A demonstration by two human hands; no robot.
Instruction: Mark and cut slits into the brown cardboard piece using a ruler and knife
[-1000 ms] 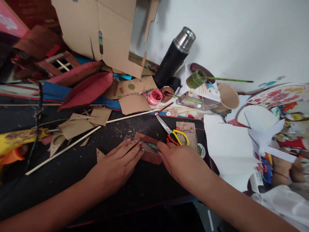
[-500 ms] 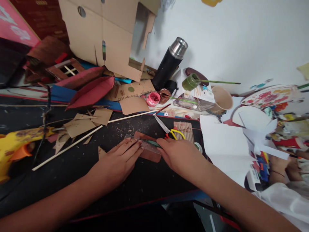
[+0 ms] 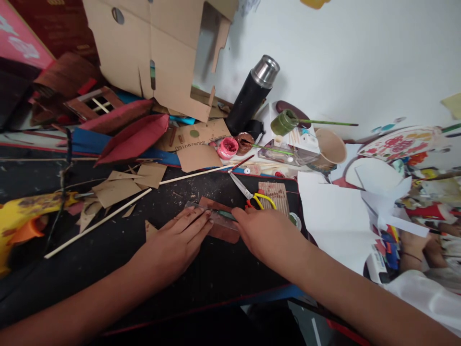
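The card (image 3: 224, 234) lies on the black bench (image 3: 230, 278), between and partly beneath the two hands: a small, flat, reddish-brown oblong, set at a slant, its far left part and near right part showing on either side of a clear ruler (image 3: 222, 221). Its colour is deep and fairly even, much darker than the bare tan scraps (image 3: 117, 190) to the left. The ruler crosses it, see-through enough for the brown to show beneath. The left hand (image 3: 182, 240) is laid flat on the ruler, its fingers stretched out and close together, gripping nothing. The right hand (image 3: 268, 231) has its fingers closed around a slim green tool (image 3: 226, 215), which lies low along the ruler over the card (its tip is too small to make out). Just beyond the right hand are yellow-and-orange scissors (image 3: 254, 196), with a ribbed piece (image 3: 275, 194) of cardboard beside them. Farther back stand a pink paint jar (image 3: 227, 147) and a brown one (image 3: 245, 142), touching or nearly so, near a black flask (image 3: 250, 98) with a silver cap.
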